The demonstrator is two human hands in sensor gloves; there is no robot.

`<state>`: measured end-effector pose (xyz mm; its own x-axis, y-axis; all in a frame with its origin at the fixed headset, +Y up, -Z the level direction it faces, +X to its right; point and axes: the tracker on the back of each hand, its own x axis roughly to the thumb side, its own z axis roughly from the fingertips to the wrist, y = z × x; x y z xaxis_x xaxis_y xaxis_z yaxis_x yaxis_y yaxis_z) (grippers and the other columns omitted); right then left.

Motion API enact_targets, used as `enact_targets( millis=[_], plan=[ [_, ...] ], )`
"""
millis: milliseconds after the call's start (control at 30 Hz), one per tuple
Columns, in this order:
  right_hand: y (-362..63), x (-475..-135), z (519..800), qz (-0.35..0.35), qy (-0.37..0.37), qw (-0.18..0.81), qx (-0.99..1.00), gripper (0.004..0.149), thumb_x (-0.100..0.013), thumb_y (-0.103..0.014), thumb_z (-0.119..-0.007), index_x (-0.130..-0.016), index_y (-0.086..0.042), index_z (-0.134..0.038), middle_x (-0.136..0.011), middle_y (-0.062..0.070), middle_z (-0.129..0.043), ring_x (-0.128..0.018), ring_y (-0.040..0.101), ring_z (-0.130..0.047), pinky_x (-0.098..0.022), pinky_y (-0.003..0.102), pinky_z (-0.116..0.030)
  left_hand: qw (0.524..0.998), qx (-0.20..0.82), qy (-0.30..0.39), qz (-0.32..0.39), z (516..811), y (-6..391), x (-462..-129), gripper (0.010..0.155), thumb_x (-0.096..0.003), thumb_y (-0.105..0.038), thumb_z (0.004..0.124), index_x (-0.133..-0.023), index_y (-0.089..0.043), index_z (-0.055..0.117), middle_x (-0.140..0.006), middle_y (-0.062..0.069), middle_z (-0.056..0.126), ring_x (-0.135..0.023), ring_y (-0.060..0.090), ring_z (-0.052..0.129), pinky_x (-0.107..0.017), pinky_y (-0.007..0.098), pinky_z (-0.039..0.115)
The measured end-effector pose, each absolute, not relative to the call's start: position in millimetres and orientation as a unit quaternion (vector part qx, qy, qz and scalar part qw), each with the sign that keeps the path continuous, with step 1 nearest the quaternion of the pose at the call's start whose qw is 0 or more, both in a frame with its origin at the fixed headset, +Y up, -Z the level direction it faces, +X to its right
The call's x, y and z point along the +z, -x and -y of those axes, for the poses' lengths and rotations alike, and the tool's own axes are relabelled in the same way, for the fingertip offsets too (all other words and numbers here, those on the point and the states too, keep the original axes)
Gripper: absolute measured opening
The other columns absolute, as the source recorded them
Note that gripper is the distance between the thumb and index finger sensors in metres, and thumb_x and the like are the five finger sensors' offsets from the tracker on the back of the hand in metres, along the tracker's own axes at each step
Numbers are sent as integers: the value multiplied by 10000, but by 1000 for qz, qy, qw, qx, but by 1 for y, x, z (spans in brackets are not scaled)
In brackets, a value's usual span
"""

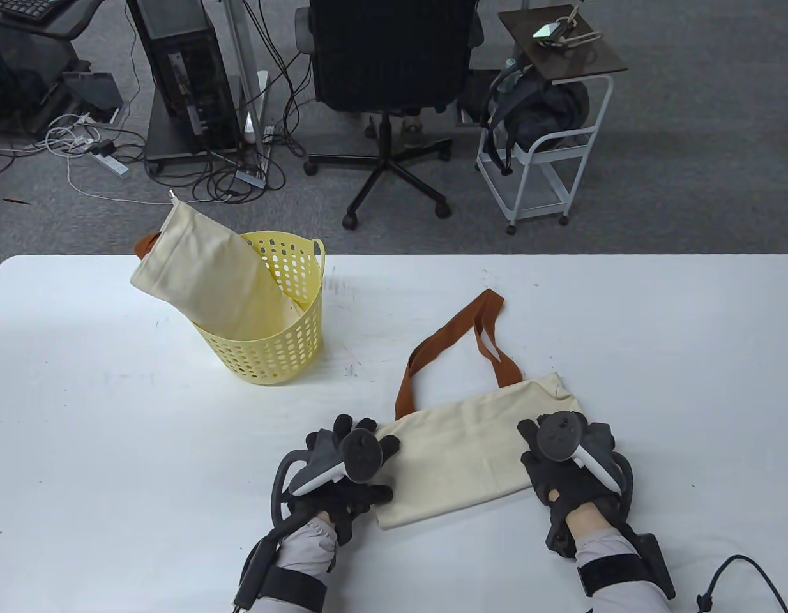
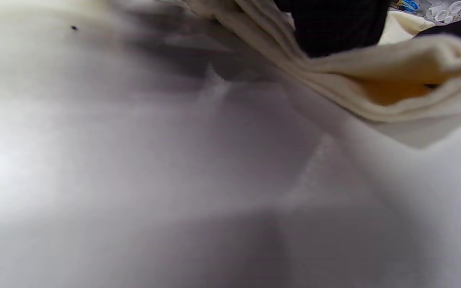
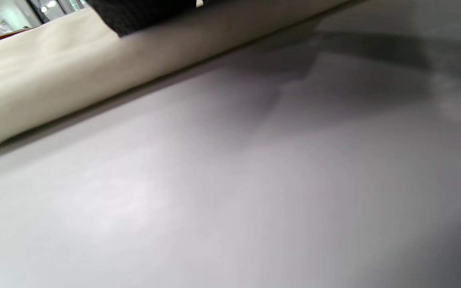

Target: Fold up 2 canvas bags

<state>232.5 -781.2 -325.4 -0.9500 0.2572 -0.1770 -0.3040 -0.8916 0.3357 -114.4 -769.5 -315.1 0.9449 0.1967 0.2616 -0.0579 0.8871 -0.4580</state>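
A cream canvas bag [image 1: 464, 453] with brown handles [image 1: 458, 345] lies folded flat on the white table [image 1: 113, 447], near the front edge. My left hand [image 1: 378, 469] is at the bag's left edge. In the left wrist view a gloved finger [image 2: 334, 24] lies on the layered cloth [image 2: 394, 68], which is lifted a little off the table. My right hand [image 1: 534, 447] is at the bag's right edge, with a finger [image 3: 142, 12] on top of the cloth [image 3: 54, 80]; its grip is hidden. A second cream bag [image 1: 209, 281] leans out of a yellow basket [image 1: 292, 357].
The yellow basket stands at the table's back left. Beyond the table's far edge are an office chair [image 1: 387, 76], a white cart [image 1: 547, 159] and a computer stand [image 1: 183, 83] with cables on the floor.
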Motion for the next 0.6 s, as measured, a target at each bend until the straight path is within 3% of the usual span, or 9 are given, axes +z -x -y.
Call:
enact_targets(
  millis=[200,333,467,600],
  plan=[
    [-229,-325,779,-163,74,118,977,570,-546,-382,-622,-1083,-318,-442,-1160,41,-324,-1038,386,-88,-659,710,-57,958,75,231,150,770,117,-317,807,-504,-546,830,-1155,-415,371,-1268,-33,247,-1127,314,65,-742,717,157],
    [-217,-326,770,-132,73,87,985,574,-531,-327,-696,-1073,-264,-521,-1138,106,-432,-1036,409,-173,-670,715,-124,957,85,233,149,770,118,-318,805,-508,-534,838,-1157,-415,376,-1268,-34,249,-1127,326,66,-737,721,153],
    [-201,-334,745,-107,66,84,988,594,-510,-311,-757,-1067,-219,-570,-1134,146,-442,-1034,443,-215,-671,733,-177,955,101,238,146,769,120,-319,807,-516,-497,868,-1163,-396,397,-1270,-18,262,-1124,345,70,-728,731,152],
    [-187,-362,723,-116,76,126,982,671,-504,-352,-776,-1088,-186,-489,-1127,177,-443,-1030,464,-248,-674,737,-200,950,119,248,145,767,125,-320,811,-516,-448,902,-1164,-377,421,-1269,-10,271,-1118,355,69,-719,737,149]
  ],
)
